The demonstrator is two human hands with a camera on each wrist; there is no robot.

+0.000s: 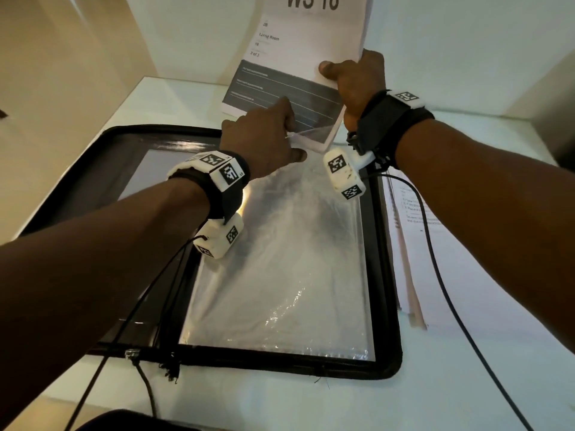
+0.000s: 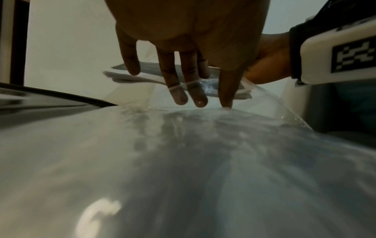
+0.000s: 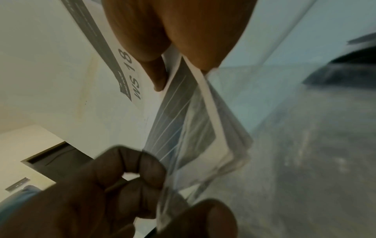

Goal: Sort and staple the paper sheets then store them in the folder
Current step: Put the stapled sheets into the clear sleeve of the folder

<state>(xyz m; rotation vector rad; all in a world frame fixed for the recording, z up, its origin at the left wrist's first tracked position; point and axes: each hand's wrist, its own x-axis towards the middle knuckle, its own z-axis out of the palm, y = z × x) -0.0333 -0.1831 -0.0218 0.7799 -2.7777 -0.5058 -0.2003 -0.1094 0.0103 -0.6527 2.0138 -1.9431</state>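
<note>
A black zip folder (image 1: pixel 387 275) lies open on the white table, a clear plastic sleeve (image 1: pixel 280 259) uppermost on its right half. My right hand (image 1: pixel 342 70) grips a stack of printed sheets (image 1: pixel 289 73) headed "WS 18" by its right edge, holding it upright. The stack's lower corner sits at the sleeve's far, open edge. My left hand (image 1: pixel 291 136) pinches that edge of the sleeve and lifts it. From the left wrist, the sleeve (image 2: pixel 183 161) bulges up under my left hand (image 2: pixel 189 95), with the sheets (image 2: pixel 126 75) just beyond. From the right wrist, the sheets (image 3: pixel 126 72) hang below my right hand (image 3: pixel 173 53).
More printed sheets (image 1: pixel 410 213) lie on the table right of the folder. Black cables (image 1: pixel 451 306) trail from both wrists over the folder and the table. A pale wall stands close behind the table.
</note>
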